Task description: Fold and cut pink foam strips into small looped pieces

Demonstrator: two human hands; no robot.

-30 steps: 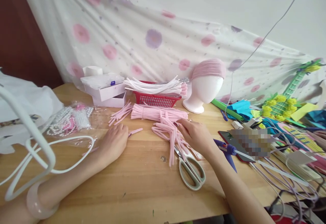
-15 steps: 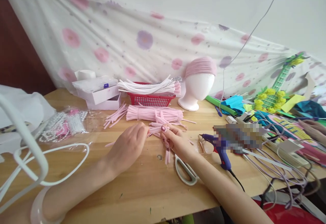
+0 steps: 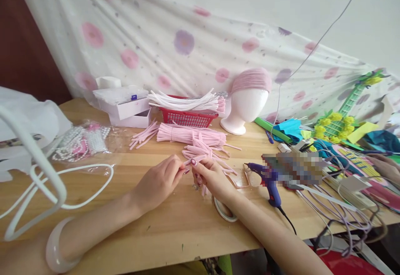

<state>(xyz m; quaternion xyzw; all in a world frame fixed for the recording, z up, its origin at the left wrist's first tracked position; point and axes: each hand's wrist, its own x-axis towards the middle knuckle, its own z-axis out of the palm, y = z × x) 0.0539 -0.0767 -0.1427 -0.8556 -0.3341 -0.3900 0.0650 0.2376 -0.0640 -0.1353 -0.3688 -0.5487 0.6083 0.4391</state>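
Note:
My left hand (image 3: 160,181) and my right hand (image 3: 211,178) meet over the wooden table (image 3: 175,225), both pinching a short pink fuzzy stick (image 3: 188,163) between their fingertips. My right hand also holds a few more pink sticks that hang down from the palm. Just behind them lies a loose pile of cut pink sticks (image 3: 203,152), and further back a tied bundle of long pink sticks (image 3: 190,134). Scissors (image 3: 222,209) lie partly hidden under my right wrist.
A red basket (image 3: 187,118) holds white sticks, beside a white box (image 3: 123,105) and a foam head with a pink band (image 3: 246,102). A blue glue gun (image 3: 265,177) lies right of my hands. White tubing (image 3: 59,191), bagged beads (image 3: 81,143) and cables (image 3: 343,208) crowd both sides.
My left hand came in from the left and met my right hand. Both lifted a pink stick out of the pile and drew slightly nearer to me.

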